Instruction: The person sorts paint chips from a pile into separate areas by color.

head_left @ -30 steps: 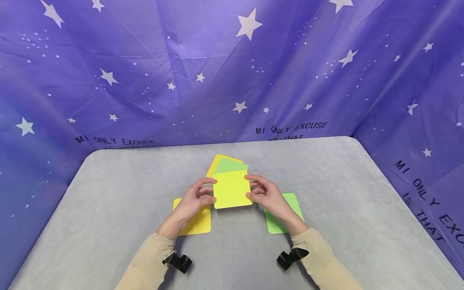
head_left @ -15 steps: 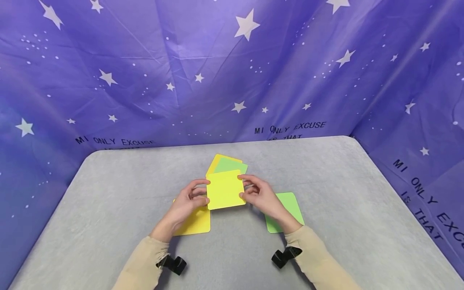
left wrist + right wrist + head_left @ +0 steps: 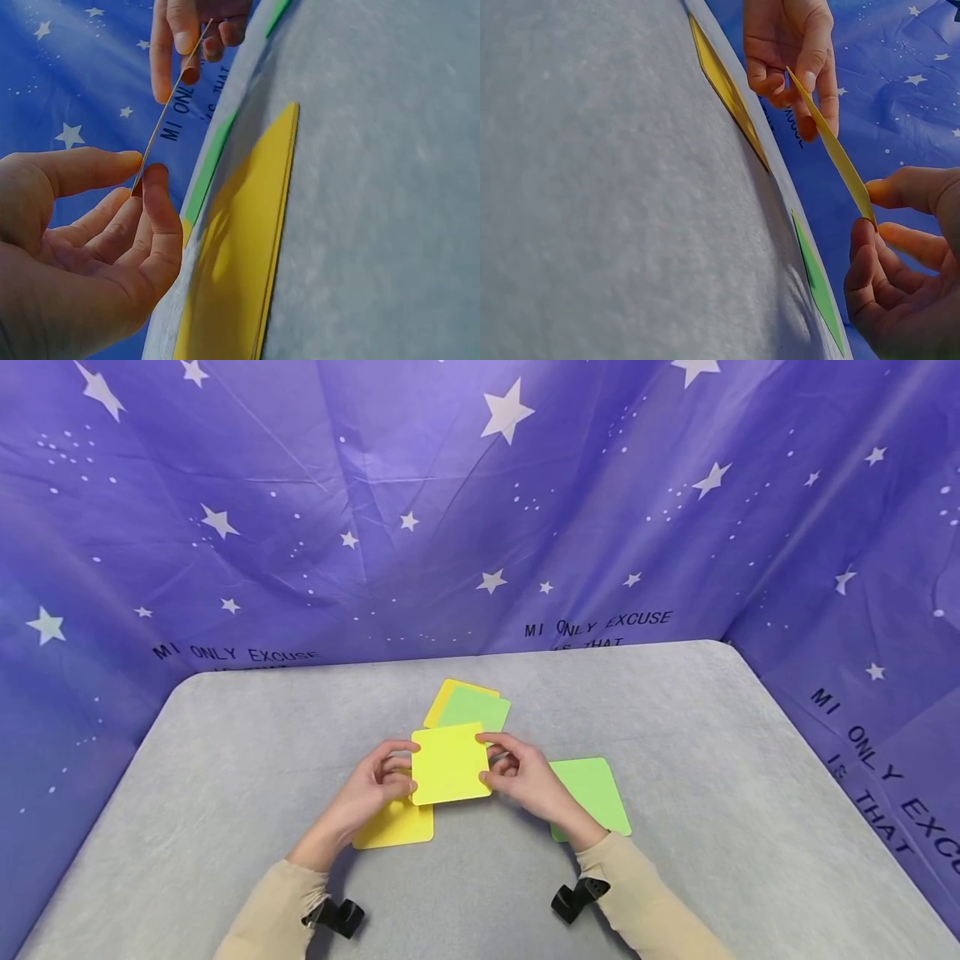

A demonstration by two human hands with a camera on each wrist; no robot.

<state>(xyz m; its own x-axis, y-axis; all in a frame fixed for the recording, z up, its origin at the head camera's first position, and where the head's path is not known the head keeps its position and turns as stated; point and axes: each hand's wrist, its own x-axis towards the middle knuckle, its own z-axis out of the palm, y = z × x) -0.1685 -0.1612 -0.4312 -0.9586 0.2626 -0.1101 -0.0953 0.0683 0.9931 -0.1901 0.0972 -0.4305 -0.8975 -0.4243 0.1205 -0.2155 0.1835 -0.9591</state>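
A square yellow card (image 3: 450, 764) with rounded corners is held up off the table between both hands. My left hand (image 3: 367, 793) pinches its left edge between thumb and fingers; my right hand (image 3: 528, 785) pinches the right edge likewise. From the left wrist view the held card (image 3: 169, 109) appears almost edge-on, tilted. Below and behind my left hand lies a deeper-yellow card stack (image 3: 405, 828), partly covered by the hand and held card. A green card (image 3: 592, 797) lies beyond my right forearm, which overlaps its corner.
Farther back on the grey table (image 3: 675, 718), a green card (image 3: 476, 708) lies askew over a yellow card (image 3: 439, 703), its near part hidden by the held card. A purple star-printed curtain (image 3: 420, 460) hangs behind the table and along its sides.
Both hands have carried the held yellow card left and slightly toward the person, so it now overlaps the left yellow stack. More of the back green card shows.
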